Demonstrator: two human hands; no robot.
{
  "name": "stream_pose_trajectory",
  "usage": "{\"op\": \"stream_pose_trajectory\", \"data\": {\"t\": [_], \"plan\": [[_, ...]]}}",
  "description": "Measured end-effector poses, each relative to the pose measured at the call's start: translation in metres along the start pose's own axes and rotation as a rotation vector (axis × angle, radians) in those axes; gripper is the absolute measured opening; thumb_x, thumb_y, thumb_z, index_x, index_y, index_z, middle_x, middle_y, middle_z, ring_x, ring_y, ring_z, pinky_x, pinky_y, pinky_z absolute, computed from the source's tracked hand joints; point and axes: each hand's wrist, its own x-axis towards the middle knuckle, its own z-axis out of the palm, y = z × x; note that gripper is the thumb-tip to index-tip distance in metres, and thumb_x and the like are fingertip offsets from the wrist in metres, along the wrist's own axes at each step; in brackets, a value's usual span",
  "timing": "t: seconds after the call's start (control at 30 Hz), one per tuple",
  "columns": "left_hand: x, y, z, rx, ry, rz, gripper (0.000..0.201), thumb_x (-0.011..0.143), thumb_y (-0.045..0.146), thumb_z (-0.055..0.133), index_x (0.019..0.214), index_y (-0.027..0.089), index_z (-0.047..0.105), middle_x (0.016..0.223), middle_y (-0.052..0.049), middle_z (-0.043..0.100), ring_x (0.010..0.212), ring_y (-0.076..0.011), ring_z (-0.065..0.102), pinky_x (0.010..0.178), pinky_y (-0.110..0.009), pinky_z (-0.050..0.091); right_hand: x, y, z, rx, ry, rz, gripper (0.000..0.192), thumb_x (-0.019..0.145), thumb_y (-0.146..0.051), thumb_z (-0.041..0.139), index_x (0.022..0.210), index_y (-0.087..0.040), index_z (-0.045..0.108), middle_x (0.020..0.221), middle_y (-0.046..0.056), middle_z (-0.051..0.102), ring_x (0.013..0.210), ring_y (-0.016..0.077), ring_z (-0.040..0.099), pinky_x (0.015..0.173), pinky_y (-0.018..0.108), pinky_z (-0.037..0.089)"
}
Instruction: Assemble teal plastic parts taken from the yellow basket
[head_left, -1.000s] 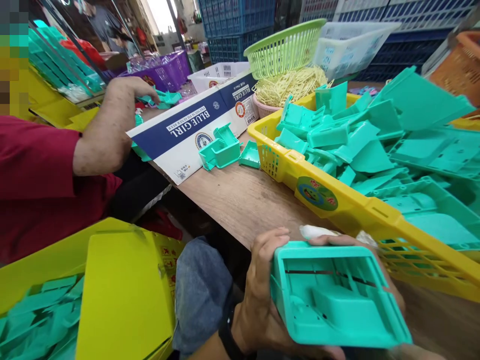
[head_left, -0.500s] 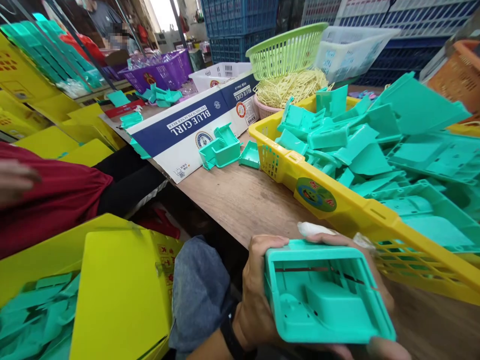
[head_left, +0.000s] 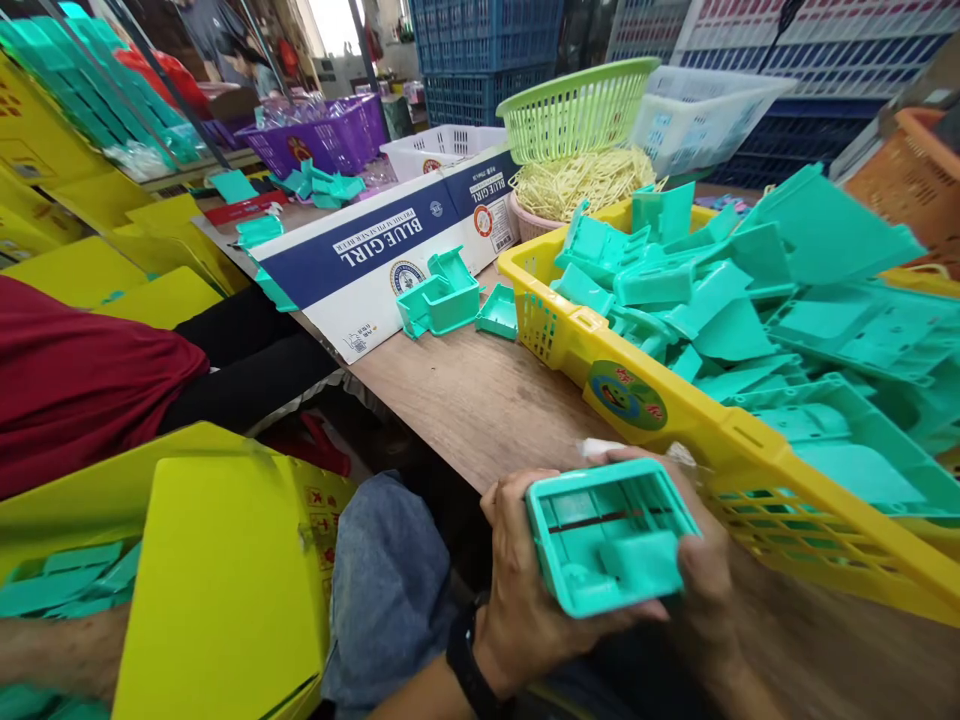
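Gripping a teal plastic housing point(head_left: 609, 532) from both sides, low in the view around 5 o'clock, right over the near edge of the wooden desk point(head_left: 480, 400). Left hand point(head_left: 525, 590) wrapped on the housing's left side, thumb up along the top-left corner, fingers curled under and clamped tight, black band on the wrist. Right hand point(head_left: 701, 580) closed on the right side, fingers folded over the far rim and thumb pressing the lower right corner, so clamped on the same piece too. Open face of the housing turned up toward the camera, showing ribs, a slot and a raised block inside. Bit of white wrap point(head_left: 600, 447) poking out just behind the fingertips, can't tell what it is exactly.

Just past the hands toward 2 o'clock, touching distance, a yellow crate point(head_left: 675, 410) heaped with more teal parts point(head_left: 697, 290). Further up at 12 o'clock, a green basket point(head_left: 577, 105) tilted over a pile of pale straw-like strands point(head_left: 585, 180). At 11 o'clock, a blue and white carton point(head_left: 375, 250) lying on the desk with a couple of small teal pieces point(head_left: 442, 295) beside it. Over at 8 o'clock, a lime-yellow panel point(head_left: 225, 580) in the lap area, next to a knee in grey fabric point(head_left: 390, 590). At 9 o'clock, another person in a red sleeve point(head_left: 75, 380), well apart from the housing.
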Motion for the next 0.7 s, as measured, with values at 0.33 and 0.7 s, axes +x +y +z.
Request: {"op": "stream_pose_trajectory", "data": {"t": [0.33,0.7], "plan": [[-0.022,-0.023,-0.027,0.214,-0.427,-0.183,0.158,0.057,0.064,0.102,0.168,0.027,-0.004,0.168,-0.029,0.038,0.155,-0.0544,0.039,0.118,-0.088,0.036,-0.036,0.036,-0.015,-0.281,0.109,0.056,0.087,0.093,-0.082,0.056,0.163,-0.033,0.039,0.156,0.014,0.06,0.144,0.0436,0.056,0.114,0.068,0.048],[0.094,-0.051,-0.006,-0.709,-0.77,-0.467,0.08,0.103,0.072,0.046,0.16,0.016,0.045,0.169,-0.018,0.047,0.156,-0.0318,0.047,0.134,-0.053,0.033,-0.047,0.039,0.013,-0.72,0.066,-0.114,0.097,0.093,-0.077,0.061,0.162,-0.014,0.037,0.133,0.033,0.066,0.116,0.0539,0.069,0.087,0.078,0.06]]}}
